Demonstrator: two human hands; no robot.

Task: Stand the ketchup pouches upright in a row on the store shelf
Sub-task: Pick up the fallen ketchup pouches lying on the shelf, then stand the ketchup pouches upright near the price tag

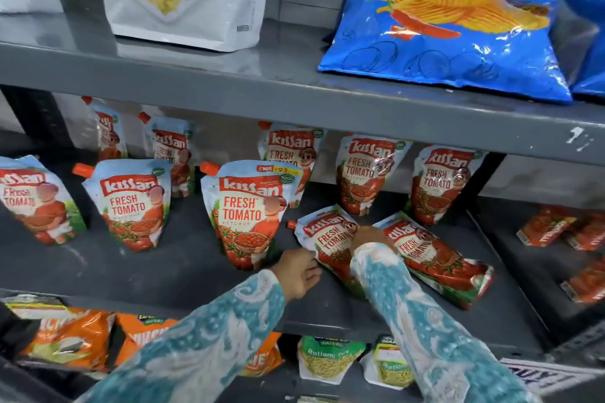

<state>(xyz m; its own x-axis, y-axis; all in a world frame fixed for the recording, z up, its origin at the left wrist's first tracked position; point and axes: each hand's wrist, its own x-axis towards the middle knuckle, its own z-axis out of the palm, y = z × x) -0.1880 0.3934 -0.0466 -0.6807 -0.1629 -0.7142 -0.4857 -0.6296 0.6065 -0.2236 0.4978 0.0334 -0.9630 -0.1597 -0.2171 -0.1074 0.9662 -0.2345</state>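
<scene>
Here, toward the front right of the dark grey metal shelf (pixel 163 271), a glossy red-and-white ketchup pouch (pixel 327 235) lies flat with its orange spout pointing left. A second flat pouch (pixel 435 255) lies just beside it on the right. The left hand (pixel 299 271) curls its fingers on the first pouch's near edge. The right hand (pixel 370 239) rests on top, its fingers hidden, so its grip cannot be told. Behind and to the left, upright pouches (pixel 245 213) stand in two loose rows, the leftmost cut off. A shiny blue crisp bag (pixel 442 26) sits on the shelf above.
</scene>
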